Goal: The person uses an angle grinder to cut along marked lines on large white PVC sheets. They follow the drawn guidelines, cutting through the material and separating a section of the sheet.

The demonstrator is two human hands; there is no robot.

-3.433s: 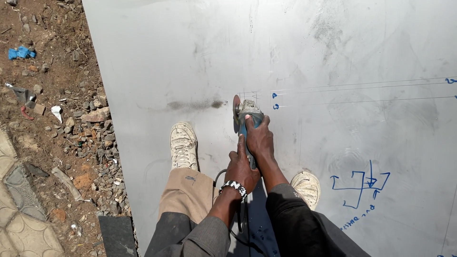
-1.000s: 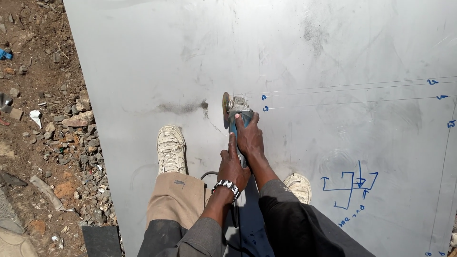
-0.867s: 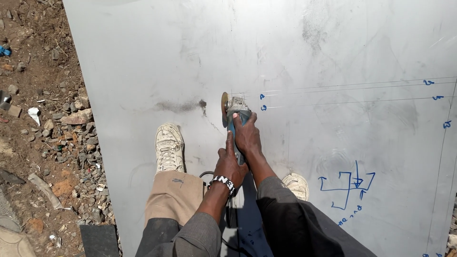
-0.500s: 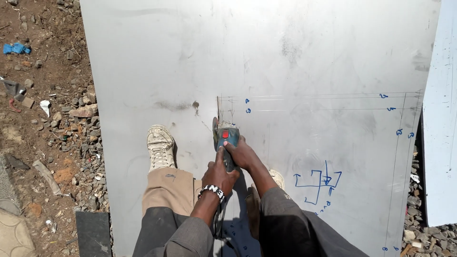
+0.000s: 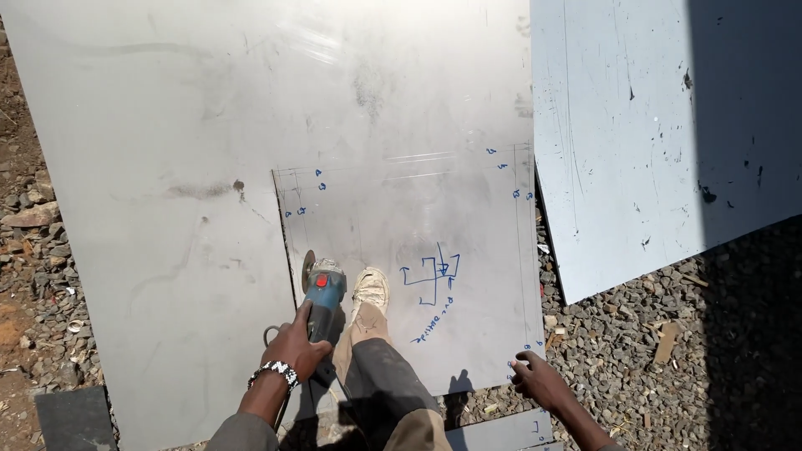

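Angle grinder [image 5: 322, 288] is gripped by the left hand [image 5: 294, 349], fingers wrapped round its body, long axis pointing away, disc set on the marked line of the steel sheet [image 5: 167, 125]. Right hand [image 5: 537, 380] is rested with loosely spread fingers, holding nothing, at the sheet's near right corner, well apart; a shoe [image 5: 370, 290] is planted just beside the grinder.

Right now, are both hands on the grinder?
No: only the left hand grips the angle grinder; the right hand rests at the metal sheet edge.

grinder [image 5: 322, 288] on sheet [image 5: 167, 167], 2nd sheet [image 5: 652, 125] right, gravel [image 5: 668, 367] btwn
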